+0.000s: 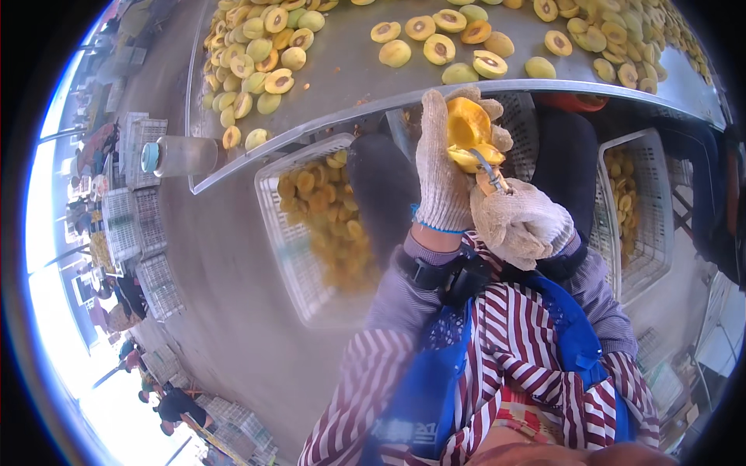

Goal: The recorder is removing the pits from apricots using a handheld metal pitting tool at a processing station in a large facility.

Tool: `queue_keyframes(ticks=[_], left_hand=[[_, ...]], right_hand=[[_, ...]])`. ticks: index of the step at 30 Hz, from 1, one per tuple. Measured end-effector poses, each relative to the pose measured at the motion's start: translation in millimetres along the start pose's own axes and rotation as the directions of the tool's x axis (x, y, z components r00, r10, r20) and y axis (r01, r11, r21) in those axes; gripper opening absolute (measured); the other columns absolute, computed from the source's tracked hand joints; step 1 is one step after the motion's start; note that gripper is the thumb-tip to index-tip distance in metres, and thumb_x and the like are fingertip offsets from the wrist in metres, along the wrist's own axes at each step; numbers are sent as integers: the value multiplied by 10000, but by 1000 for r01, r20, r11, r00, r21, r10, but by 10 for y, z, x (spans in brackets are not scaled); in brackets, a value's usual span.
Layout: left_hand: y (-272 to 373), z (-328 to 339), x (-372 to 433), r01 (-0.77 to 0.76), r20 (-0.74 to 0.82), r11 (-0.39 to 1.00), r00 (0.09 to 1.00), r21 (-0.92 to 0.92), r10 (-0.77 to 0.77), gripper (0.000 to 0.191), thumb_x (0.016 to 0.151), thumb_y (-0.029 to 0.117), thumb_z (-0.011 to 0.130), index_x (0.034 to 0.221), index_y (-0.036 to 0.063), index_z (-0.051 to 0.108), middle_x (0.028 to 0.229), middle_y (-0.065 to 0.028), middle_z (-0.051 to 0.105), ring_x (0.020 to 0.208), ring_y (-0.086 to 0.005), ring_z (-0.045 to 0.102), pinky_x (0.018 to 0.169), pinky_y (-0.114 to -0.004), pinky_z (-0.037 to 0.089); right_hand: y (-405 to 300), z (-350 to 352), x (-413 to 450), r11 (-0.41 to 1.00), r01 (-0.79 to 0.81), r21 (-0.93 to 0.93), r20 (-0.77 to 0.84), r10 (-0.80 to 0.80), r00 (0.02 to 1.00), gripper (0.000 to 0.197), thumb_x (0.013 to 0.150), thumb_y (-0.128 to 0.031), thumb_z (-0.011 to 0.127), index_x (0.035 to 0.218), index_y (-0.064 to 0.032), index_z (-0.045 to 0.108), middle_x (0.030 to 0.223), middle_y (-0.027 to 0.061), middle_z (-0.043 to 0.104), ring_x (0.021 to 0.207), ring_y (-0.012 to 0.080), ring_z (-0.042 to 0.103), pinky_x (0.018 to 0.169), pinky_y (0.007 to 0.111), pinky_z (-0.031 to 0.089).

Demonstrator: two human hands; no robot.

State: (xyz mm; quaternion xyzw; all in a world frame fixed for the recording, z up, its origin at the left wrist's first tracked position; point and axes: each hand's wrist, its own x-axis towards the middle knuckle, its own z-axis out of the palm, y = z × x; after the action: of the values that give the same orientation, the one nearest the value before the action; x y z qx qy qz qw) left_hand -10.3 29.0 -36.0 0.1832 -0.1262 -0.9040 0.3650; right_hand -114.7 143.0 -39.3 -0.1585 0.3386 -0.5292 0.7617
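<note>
My left hand (444, 169), in a knitted work glove, cradles an opened yellow stone fruit (468, 123) just off the table's near edge. The upper part of the fruit shows a smooth hollow; a lower piece (475, 157) sits against it. My right hand (518, 221), gloved too, is closed around a small pitting tool (494, 177) with a curved metal blade and what looks like a wooden handle. The blade touches the lower piece. Glove and fingers hide most of the handle.
A metal-topped table (326, 87) bears heaps of halved fruit (250, 58), many with stones in them. White plastic crates of fruit stand by my left leg (291, 256) and right leg (641, 221). A lidded jar (186, 156) is at the table's left corner. Stacked crates (134, 221) and people are farther left.
</note>
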Motion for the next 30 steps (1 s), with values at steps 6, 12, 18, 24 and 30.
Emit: queue_keyframes(ticks=[6,12,18,24,30], left_hand=[[4,-49,106,-157,-101,968,979,197,179,359,1007,403,527,1141,73,564,918,-130,666,669,-227,671,529,-302,559],[262,-402,65,-126,-206,932,957,340,205,424,990,463,522,1146,70,562,971,-110,654,744,-210,661,517,-272,474],[1113,-966,-442,-458,-189,797,808,394,558,463,972,495,541,1196,91,584,1070,-81,658,938,-237,646,627,-297,497],[1479,-1475,-1256,-287,-419,490,274,823,866,434,968,423,575,1236,82,563,1084,-58,627,958,-220,621,719,-333,515],[1298,-2314,-1891,641,-568,14,670,767,479,665,897,456,624,1391,31,490,1359,-159,572,1245,-280,548,1044,-344,410]], right_hand=[[-61,75,-22,989,-129,78,0,129,992,341,872,-161,702,1125,37,587,981,103,659,830,163,655,734,278,542],[-53,204,-16,996,-12,86,153,-2,988,325,835,-108,710,1090,51,584,942,124,644,790,203,642,715,310,534],[-34,-207,-174,996,85,35,-219,-75,973,181,885,-131,644,1005,2,610,802,73,614,681,171,623,615,270,511],[-40,-79,19,993,119,-7,-91,-119,989,200,866,-167,662,864,21,593,712,83,589,507,164,565,445,248,459],[-36,-87,112,994,27,-110,-135,-42,990,218,879,-145,620,780,42,569,568,84,535,337,146,465,307,249,361]])
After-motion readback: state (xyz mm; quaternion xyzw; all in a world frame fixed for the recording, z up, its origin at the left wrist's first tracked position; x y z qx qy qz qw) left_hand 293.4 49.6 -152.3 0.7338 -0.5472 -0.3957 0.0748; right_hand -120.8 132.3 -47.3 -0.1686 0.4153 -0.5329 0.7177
